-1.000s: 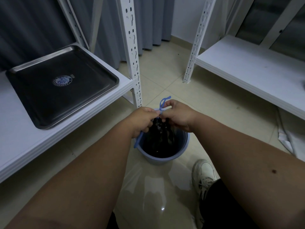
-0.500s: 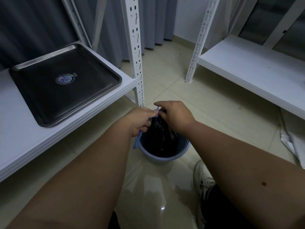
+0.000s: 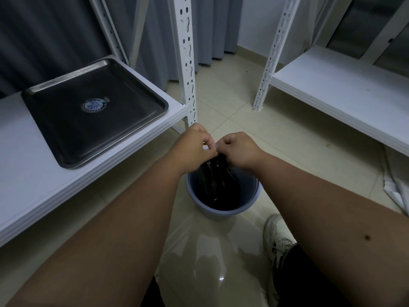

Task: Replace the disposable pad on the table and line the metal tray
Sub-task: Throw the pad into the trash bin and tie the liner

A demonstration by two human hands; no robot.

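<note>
Head view shows a person bent over a blue bucket (image 3: 223,196) that stands on the tiled floor, and I take this bucket as my landmark. Both hands meet just above its far rim. The left hand (image 3: 194,147) and the right hand (image 3: 238,150) have their fingers curled and pinch together the gathered neck of a black bag (image 3: 215,178), with a small piece of blue drawstring (image 3: 211,147) showing between the knuckles. The bag hangs straight down from the hands into the bucket, so its long axis is close to vertical and its body lies directly below the grip.

The metal tray (image 3: 93,111) lies flat on a white shelf (image 3: 33,173), to the left of the bucket and higher than it. The tray is bare inside, with only a round sticker (image 3: 93,105) near its middle, so it is not yet lined. I see no disposable pad on that shelf. A second white shelf (image 3: 343,89) is to the right of the bucket and farther away, and some white sheet material (image 3: 398,191) lies on the floor at the right edge; what it is I cannot tell.

In my judgement the bag is being tied closed. The tray lies on the left hand's side, and this hand is nearer to it
</note>
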